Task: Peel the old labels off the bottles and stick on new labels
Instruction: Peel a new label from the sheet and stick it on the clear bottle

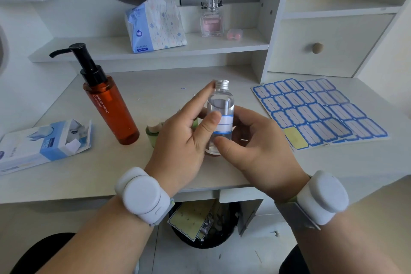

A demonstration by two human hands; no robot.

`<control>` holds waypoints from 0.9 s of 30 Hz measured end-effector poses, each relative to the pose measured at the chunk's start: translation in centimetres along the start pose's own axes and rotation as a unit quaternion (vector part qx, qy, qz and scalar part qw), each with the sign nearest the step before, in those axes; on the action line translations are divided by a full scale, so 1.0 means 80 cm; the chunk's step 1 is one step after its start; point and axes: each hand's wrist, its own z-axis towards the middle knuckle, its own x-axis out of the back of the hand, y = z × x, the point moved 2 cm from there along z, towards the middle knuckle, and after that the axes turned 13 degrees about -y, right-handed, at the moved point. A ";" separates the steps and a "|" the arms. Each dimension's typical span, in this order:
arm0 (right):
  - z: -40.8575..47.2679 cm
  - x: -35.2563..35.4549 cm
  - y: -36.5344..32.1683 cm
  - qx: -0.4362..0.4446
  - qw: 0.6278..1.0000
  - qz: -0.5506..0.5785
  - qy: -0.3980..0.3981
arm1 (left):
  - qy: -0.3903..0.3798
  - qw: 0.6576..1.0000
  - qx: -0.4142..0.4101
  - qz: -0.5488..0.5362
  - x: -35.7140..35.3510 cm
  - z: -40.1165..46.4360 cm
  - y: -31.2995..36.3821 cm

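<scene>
**Clear bottle held upright between both hands, new label on its front**

The clear bottle (220, 115), capped in silver metal, stands upright over the tabletop (155, 100) at the middle of the view; whether its base rests on the surface cannot be told. A white label with blue borders (224, 125) sits on the bottle's front.

The left hand (184, 138) is at the bottle's left side. Its thumb presses against the left edge of the label, while the index finger stretches up straight beside the cap; the fingers are extended, not curled round the glass. The right hand (255, 147) wraps the bottle from the right: its thumb lies across the lower front, below the label, and its fingers curl behind the bottle, gripping it.

Right of the bottle, a sheet of blue-bordered labels (320, 113) lies flat on the tabletop, with one yellow gap at its near-left corner where a label is gone. Left of the bottle stands an orange pump bottle (111, 104) with a black dispenser. Just left of the bottle and partly hidden by the left hand is a small green bottle (152, 134). Far left of the bottle lies an opened blue-and-white box (42, 144). Below the bottle, under the tabletop edge, a black bin (204, 222) holds a used backing sheet.
</scene>
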 end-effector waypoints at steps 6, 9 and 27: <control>0.003 0.005 0.006 -0.006 0.997 0.079 -0.007 | -0.001 1.000 0.002 0.009 -0.001 -0.001 0.001; 0.002 0.006 0.003 -0.014 0.997 0.070 0.007 | -0.012 1.000 0.001 0.004 -0.005 -0.002 0.004; -0.021 0.032 0.005 -0.102 0.950 -0.250 0.159 | -0.008 0.994 0.053 0.095 -0.018 0.003 0.014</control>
